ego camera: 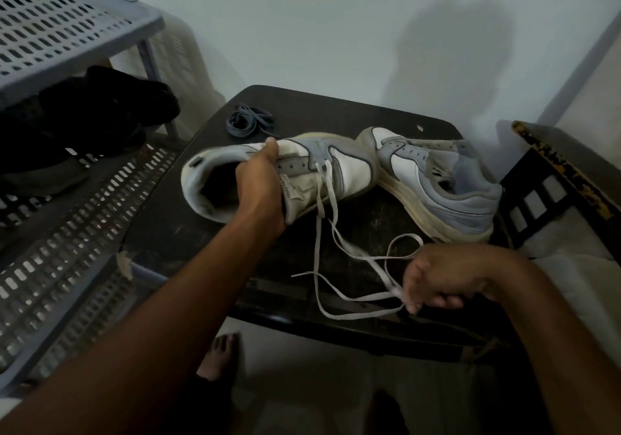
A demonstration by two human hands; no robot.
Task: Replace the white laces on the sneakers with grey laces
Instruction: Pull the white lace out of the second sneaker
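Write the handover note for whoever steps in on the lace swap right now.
Left hand grips the near sneaker at its collar, holding it over the dark table.
Right hand pinches the white lace, which is pulled loose but still threaded through the lowest eyelets.
Second sneaker lies on the table to the right, with no lace visible in it.
Grey laces sit bundled at the table's far edge, untouched.
Done: white lace mostly out of the near sneaker.
Left: pull it free, then thread grey laces into both sneakers.
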